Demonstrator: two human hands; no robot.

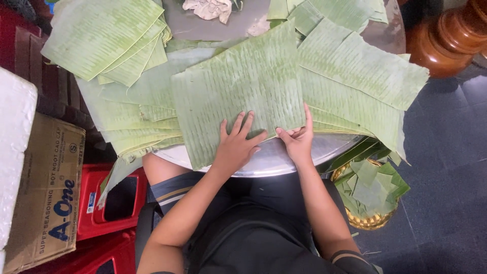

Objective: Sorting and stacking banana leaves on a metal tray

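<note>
— Banana leaf (pixel 238 86), what is it looking like?

— Pale green, ribbed, roughly square, lying flat on the round metal table (pixel 274 161). My left hand (pixel 234 144) is pressing it with fingers spread; my right hand (pixel 297 139) is pinching its near edge.

I see one leaf (pixel 238 96) lying on the counter (pixel 274 161) before me; a leaf stack (pixel 109 40) sits behind on the left; a basket (pixel 373 195) stands below right; a box (pixel 48 187) stands left.
</note>
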